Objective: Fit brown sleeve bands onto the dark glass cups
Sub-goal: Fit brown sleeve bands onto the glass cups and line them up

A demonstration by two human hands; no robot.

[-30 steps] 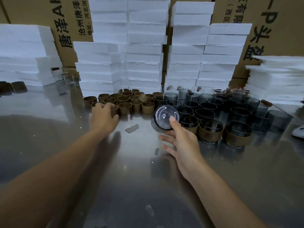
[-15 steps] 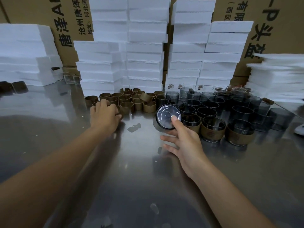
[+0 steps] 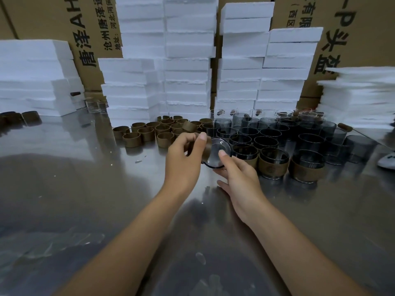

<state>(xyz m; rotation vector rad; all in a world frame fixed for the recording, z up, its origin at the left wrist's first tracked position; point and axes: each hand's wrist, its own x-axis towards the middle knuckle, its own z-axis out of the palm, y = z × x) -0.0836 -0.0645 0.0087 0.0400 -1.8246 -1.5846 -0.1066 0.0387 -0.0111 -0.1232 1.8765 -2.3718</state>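
The left hand [image 3: 183, 155] pinches a brown band [image 3: 207, 151], thumb tip on the band's upper edge and the other fingers curled round its far side. The hand is closed only as far as the band's width, and the band stands on edge at the fingertips, to the right of the palm.

The right hand [image 3: 240, 178] grips a dark cup [image 3: 220, 146] tipped on its side, its round base turned towards the camera. The thumb presses on the base's lower right and the fingers curl underneath, so the cup sits above and just left of the knuckles. Both are held a little above the steel table [image 3: 85, 189].

Band and cup meet between the two hands: the band's right edge lies against the cup's left side. It may already overlap the glass wall, but the left fingers hide that edge and I cannot tell.

Behind the left hand, loose bands [image 3: 147, 133] stand in a cluster on the table. Behind the right hand, bare cups [image 3: 266, 135] are packed upright in rows. Nearest the right hand, just right of the held cup, banded cups [image 3: 273, 162] stand in a short row. White foam slabs [image 3: 188, 82] are stacked along the back, with printed cartons [image 3: 352, 28] behind them.
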